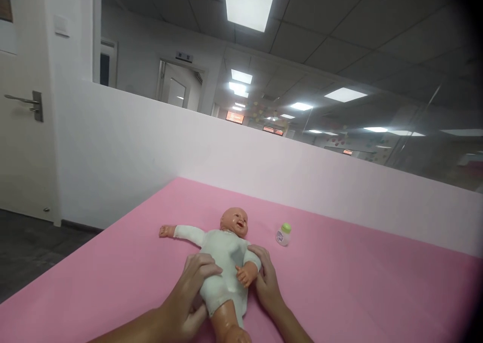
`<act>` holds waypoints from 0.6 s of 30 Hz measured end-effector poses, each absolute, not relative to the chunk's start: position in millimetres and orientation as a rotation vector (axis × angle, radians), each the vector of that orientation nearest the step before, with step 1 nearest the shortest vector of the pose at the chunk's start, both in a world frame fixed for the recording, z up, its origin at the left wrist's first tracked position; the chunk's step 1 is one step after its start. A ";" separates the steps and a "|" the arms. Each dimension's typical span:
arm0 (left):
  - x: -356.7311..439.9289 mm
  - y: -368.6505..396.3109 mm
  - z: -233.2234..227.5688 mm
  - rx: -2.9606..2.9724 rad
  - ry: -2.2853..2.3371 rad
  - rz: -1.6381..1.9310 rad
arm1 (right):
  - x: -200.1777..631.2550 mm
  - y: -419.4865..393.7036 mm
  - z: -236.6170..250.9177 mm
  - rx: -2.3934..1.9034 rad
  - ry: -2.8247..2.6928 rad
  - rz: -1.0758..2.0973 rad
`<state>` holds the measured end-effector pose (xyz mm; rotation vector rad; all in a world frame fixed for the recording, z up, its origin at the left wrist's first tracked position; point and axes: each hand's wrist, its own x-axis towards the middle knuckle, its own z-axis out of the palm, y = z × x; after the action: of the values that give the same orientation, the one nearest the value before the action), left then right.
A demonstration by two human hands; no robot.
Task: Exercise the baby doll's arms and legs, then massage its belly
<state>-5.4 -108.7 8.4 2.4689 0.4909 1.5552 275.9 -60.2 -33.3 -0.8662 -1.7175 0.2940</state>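
Observation:
A baby doll [225, 262] in a pale whitish bodysuit lies on its back, head toward the wall. One of its arms stretches out to the left; the other is bent across its side. My left hand [194, 287] curls its fingers over the doll's left-hand side at the waist, the thumb low by the hip. On the opposite side, my right hand [267, 280] has its fingers wrapped round the bent arm near the sleeve. The doll's lower legs run partly out of the picture at the bottom.
A small bottle with a green cap [284, 235] stands right of the doll's head. Pink padding covers the table [339, 282], which meets a low white wall [264, 162] with glass above. At the left are a door [26, 132] and dark floor [26, 247].

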 end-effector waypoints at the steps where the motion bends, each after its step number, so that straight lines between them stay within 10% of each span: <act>1: -5.2 -108.7 8.3 2.482 0.499 1.557 | 276.2 -60.1 -33.1 -0.866 -1.723 0.292; 18: 6.7 -104.2 19.5 2.587 0.612 1.655 | 280.4 -76.7 -16.6 -0.969 -1.743 0.252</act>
<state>6.7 -104.2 19.5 2.5874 0.6121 1.6546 280.4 -76.7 -16.6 -0.9686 -1.7429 0.2519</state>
